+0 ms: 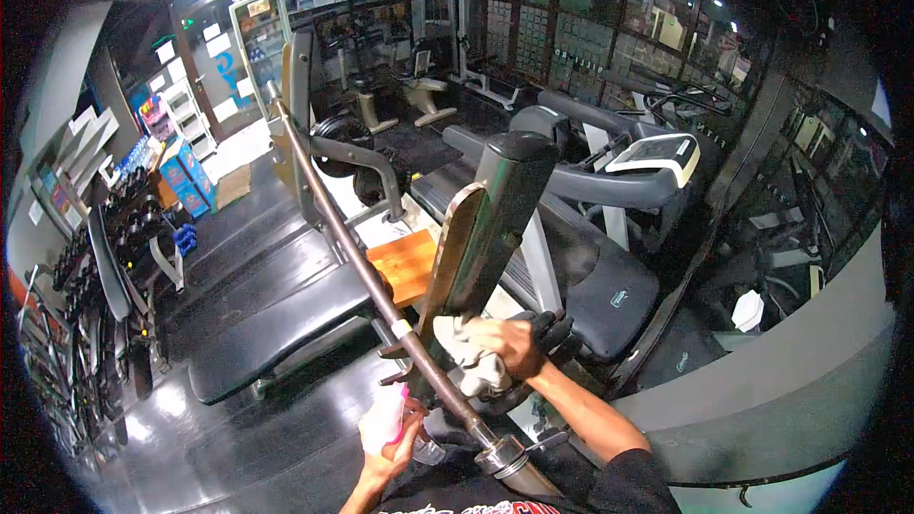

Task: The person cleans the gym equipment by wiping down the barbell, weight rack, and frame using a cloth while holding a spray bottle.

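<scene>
My right hand [511, 343] is closed on a white cloth [482, 371], low beside the dark upright post [495, 209] of the bench rack. The cloth bunches out under my fingers; whether it touches the post I cannot tell. A spray bottle [383, 419] with a pink and white top is gripped in my left hand [388, 457], just left of the barbell. Between my hands runs the long metal barbell [354, 252], resting across the rack's hooks [392, 365]. A collar [502, 457] sits on its near end. The black padded bench [286, 319] lies beyond my left hand.
A treadmill [571, 266] with a white-edged console [657, 154] stands to the right of the rack. Weight plates [343, 138] hang near the far upright. Dumbbells [133, 200] line the left wall. An orange-brown wooden board [402, 266] lies behind the bar.
</scene>
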Demonstrator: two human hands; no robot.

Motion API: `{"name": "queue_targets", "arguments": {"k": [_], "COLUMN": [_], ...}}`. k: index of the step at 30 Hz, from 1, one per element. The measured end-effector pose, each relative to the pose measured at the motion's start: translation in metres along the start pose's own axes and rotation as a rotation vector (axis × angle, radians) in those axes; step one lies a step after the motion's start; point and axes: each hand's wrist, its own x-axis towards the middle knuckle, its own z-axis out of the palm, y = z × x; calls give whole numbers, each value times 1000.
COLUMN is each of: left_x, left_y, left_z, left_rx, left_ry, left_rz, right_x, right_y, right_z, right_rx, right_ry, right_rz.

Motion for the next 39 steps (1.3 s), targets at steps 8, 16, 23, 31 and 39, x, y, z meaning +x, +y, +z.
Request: {"name": "queue_targets", "arguments": {"k": [8, 16, 23, 31, 39], "left_x": [5, 6, 12, 17, 14], "left_y": [7, 2, 6, 8, 2], "left_z": [2, -4, 6, -1, 1], "left_rx": [54, 129, 102, 128, 141], "left_ry": [-8, -27, -89, -62, -82], "left_rz": [-13, -15, -21, 25, 42], "right_x": [54, -63, 16, -84, -65], "right_y": [15, 16, 19, 20, 77], "right_z": [-11, 13, -12, 28, -26], "right_rx": [-358, -60, -185, -101, -94], "right_ry": [14, -43, 702, -126, 792], "right_rz": [-8, 309, 526, 429, 721]}}
